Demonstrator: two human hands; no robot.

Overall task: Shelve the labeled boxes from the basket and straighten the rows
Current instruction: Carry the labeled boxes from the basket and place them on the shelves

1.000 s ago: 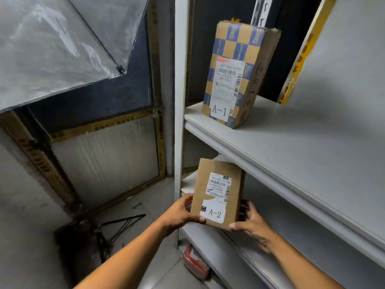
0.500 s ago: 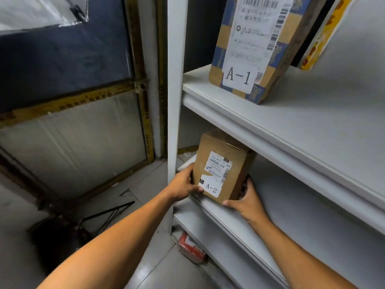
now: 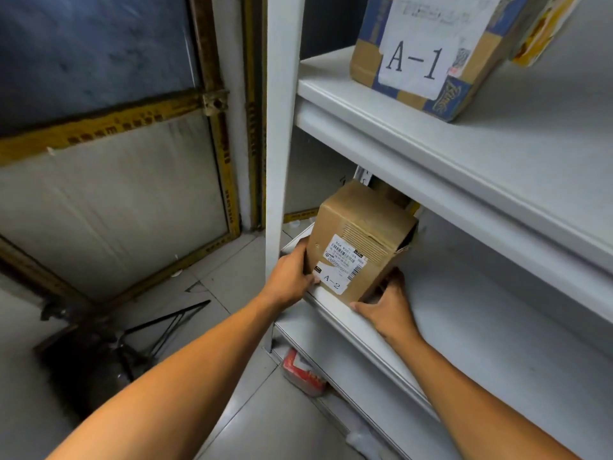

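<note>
A plain brown box labelled A-2 stands at the left end of the middle shelf, label facing me. My left hand grips its left side, thumb on the front near the label. My right hand holds its lower right corner, thumb along the shelf's front edge. On the upper shelf stands a blue-and-tan checkered box labelled A-1. The basket is out of view.
A white upright post borders the shelves on the left. A yellow packet leans beside A-1. A red-and-white item lies under the lowest shelf. A dark stand sits on the tiled floor at left.
Both hands have carried the A-2 box from in front of the shelf onto the middle shelf and further in. The view has dropped and moved closer.
</note>
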